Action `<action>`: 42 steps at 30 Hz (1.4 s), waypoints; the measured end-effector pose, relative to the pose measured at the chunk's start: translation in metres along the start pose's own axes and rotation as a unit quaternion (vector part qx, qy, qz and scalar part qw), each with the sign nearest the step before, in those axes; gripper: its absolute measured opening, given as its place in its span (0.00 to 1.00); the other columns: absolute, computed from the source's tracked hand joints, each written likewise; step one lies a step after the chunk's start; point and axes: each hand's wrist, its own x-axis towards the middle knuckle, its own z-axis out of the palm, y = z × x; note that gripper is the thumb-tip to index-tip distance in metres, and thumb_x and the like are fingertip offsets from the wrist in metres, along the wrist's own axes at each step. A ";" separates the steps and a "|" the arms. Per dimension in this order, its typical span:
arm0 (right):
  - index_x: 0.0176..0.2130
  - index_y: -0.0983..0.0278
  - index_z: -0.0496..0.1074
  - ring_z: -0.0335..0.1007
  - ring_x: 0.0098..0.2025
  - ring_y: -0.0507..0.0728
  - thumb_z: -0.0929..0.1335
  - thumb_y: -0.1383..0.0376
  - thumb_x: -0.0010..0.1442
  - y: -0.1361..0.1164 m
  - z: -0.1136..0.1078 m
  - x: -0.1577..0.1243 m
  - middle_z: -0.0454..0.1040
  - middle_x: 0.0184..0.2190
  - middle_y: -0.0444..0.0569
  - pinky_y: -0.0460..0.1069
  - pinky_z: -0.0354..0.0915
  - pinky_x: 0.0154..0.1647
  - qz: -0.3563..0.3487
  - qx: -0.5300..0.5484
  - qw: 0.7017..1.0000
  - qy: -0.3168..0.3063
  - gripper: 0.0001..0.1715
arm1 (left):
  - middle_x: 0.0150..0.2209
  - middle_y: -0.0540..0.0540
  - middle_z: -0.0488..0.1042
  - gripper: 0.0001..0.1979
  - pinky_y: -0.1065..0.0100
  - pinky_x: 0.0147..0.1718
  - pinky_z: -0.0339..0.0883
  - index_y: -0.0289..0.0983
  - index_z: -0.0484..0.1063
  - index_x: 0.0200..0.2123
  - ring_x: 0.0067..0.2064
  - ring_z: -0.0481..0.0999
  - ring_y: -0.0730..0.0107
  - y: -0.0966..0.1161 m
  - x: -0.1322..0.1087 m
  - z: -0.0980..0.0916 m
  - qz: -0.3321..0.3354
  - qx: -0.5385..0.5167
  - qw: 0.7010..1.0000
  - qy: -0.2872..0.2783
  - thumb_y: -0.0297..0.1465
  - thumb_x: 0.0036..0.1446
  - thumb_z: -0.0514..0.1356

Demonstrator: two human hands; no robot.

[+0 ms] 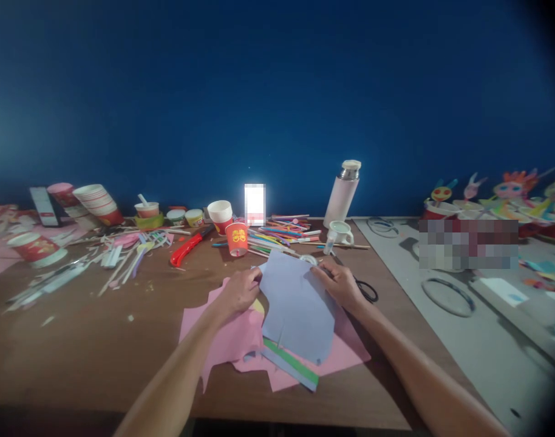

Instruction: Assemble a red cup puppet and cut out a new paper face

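A lavender-blue sheet of paper (296, 303) with cut, curved edges is in front of me, slightly raised over a pile of paper. My right hand (341, 285) pinches its upper right edge between thumb and fingers. At the upper left edge, the fingers of my left hand (241, 291) are closed on the sheet; the fingertips are partly hidden. Pink paper (223, 343) with ragged cut edges lies underneath, along with a green strip (291, 358) and a bit of yellow paper (258, 305). Black scissor-like handles (367, 291) show beside my right wrist.
Behind my hands stand a red paper cup (237, 240), a glass mug (340, 232) and a pink thermos (342, 197). Colored sticks (286, 232) lie scattered there. A red-handled cutter (186, 247), paper scraps (127, 255) and stacked cups (98, 203) occupy the left. Decorated cups (441, 206) stand far right.
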 end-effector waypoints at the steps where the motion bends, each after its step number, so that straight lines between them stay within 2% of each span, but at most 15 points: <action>1: 0.24 0.63 0.68 0.58 0.23 0.52 0.64 0.55 0.57 0.000 0.000 0.000 0.63 0.18 0.42 0.45 0.53 0.25 -0.013 -0.023 1.000 0.011 0.17 | 0.33 0.48 0.75 0.09 0.69 0.33 0.60 0.39 0.70 0.33 0.35 0.72 0.64 -0.002 0.001 0.000 0.007 -0.002 1.000 0.005 0.28 0.51 0.51; 7: 0.29 0.63 0.71 0.65 0.25 0.53 0.62 0.54 0.59 0.000 0.002 -0.004 0.70 0.22 0.46 0.45 0.56 0.29 -0.075 -0.117 0.989 0.045 0.18 | 0.36 0.48 0.75 0.11 0.67 0.37 0.61 0.39 0.70 0.37 0.38 0.73 0.63 -0.012 0.004 0.006 0.032 -0.008 0.998 0.055 0.32 0.54 0.50; 11: 0.29 0.64 0.72 0.66 0.24 0.54 0.60 0.53 0.60 0.004 0.003 -0.003 0.72 0.22 0.48 0.45 0.56 0.27 -0.099 -0.157 0.980 0.075 0.20 | 0.42 0.44 0.73 0.15 0.63 0.44 0.61 0.38 0.69 0.41 0.45 0.70 0.61 -0.015 0.006 0.008 0.042 -0.022 0.993 0.111 0.36 0.57 0.48; 16: 0.29 0.64 0.72 0.68 0.26 0.55 0.60 0.55 0.61 0.008 0.008 -0.003 0.73 0.22 0.49 0.46 0.55 0.28 -0.132 -0.199 0.969 0.068 0.20 | 0.47 0.41 0.70 0.17 0.62 0.50 0.59 0.36 0.68 0.44 0.50 0.67 0.61 -0.007 0.005 0.001 0.051 -0.050 0.984 0.165 0.38 0.58 0.49; 21: 0.25 0.63 0.72 0.66 0.23 0.54 0.62 0.57 0.60 0.007 0.016 -0.005 0.73 0.20 0.48 0.46 0.51 0.25 -0.156 -0.228 0.960 0.050 0.18 | 0.40 0.44 0.74 0.16 0.67 0.43 0.63 0.37 0.72 0.38 0.43 0.72 0.64 0.020 0.001 -0.018 0.079 -0.074 0.985 0.135 0.38 0.58 0.49; 25: 0.24 0.62 0.71 0.66 0.22 0.53 0.63 0.57 0.60 0.003 0.017 -0.008 0.72 0.19 0.46 0.45 0.51 0.25 -0.168 -0.219 0.960 0.040 0.18 | 0.35 0.46 0.75 0.17 0.69 0.36 0.65 0.36 0.72 0.38 0.37 0.73 0.66 0.042 -0.001 -0.042 0.062 -0.118 0.985 0.110 0.41 0.58 0.49; 29: 0.25 0.63 0.71 0.66 0.23 0.53 0.62 0.57 0.59 0.002 0.015 -0.009 0.73 0.20 0.47 0.45 0.52 0.26 -0.151 -0.193 0.967 0.067 0.18 | 0.37 0.46 0.74 0.16 0.68 0.38 0.65 0.36 0.71 0.40 0.38 0.73 0.65 0.059 -0.016 -0.054 0.047 -0.121 0.987 0.098 0.41 0.56 0.52; 32: 0.28 0.63 0.72 0.66 0.23 0.54 0.61 0.57 0.60 0.004 0.010 -0.007 0.73 0.20 0.47 0.45 0.53 0.26 -0.118 -0.167 0.973 0.107 0.17 | 0.43 0.43 0.72 0.16 0.63 0.46 0.63 0.37 0.70 0.42 0.45 0.70 0.62 0.069 -0.049 -0.039 0.092 -0.043 0.991 0.090 0.40 0.53 0.56; 34: 0.29 0.63 0.71 0.67 0.24 0.54 0.60 0.57 0.61 0.007 0.005 -0.004 0.73 0.22 0.47 0.45 0.55 0.27 -0.095 -0.147 0.975 0.135 0.18 | 0.46 0.41 0.71 0.20 0.60 0.50 0.59 0.37 0.69 0.44 0.51 0.66 0.58 0.071 -0.076 -0.018 0.149 0.018 0.988 0.034 0.41 0.50 0.59; 36: 0.30 0.64 0.71 0.66 0.24 0.53 0.59 0.56 0.62 0.008 0.001 -0.002 0.72 0.22 0.47 0.45 0.55 0.27 -0.074 -0.125 0.977 0.158 0.19 | 0.51 0.39 0.67 0.29 0.52 0.55 0.52 0.39 0.66 0.50 0.55 0.62 0.53 0.070 -0.101 0.005 0.184 0.082 0.979 -0.019 0.45 0.45 0.62; 37: 0.30 0.64 0.70 0.66 0.24 0.53 0.58 0.56 0.62 0.009 0.000 -0.001 0.72 0.22 0.46 0.45 0.56 0.27 -0.065 -0.115 0.977 0.167 0.19 | 0.55 0.39 0.63 0.36 0.48 0.56 0.48 0.40 0.62 0.54 0.57 0.58 0.49 0.067 -0.110 0.016 0.180 0.110 0.976 -0.054 0.47 0.42 0.63; 39: 0.29 0.64 0.70 0.64 0.23 0.53 0.58 0.56 0.61 0.008 -0.001 0.000 0.69 0.20 0.45 0.45 0.56 0.26 -0.053 -0.094 0.978 0.177 0.19 | 0.60 0.38 0.56 0.41 0.42 0.56 0.43 0.40 0.57 0.57 0.60 0.52 0.44 0.061 -0.122 0.032 0.146 0.150 0.974 -0.085 0.50 0.41 0.62; 42: 0.29 0.64 0.70 0.63 0.22 0.52 0.59 0.55 0.61 0.005 -0.002 0.000 0.67 0.19 0.43 0.44 0.56 0.26 -0.044 -0.063 0.980 0.184 0.19 | 0.61 0.37 0.55 0.43 0.42 0.56 0.43 0.39 0.57 0.58 0.61 0.51 0.44 0.056 -0.126 0.042 0.097 0.172 0.973 -0.116 0.50 0.40 0.62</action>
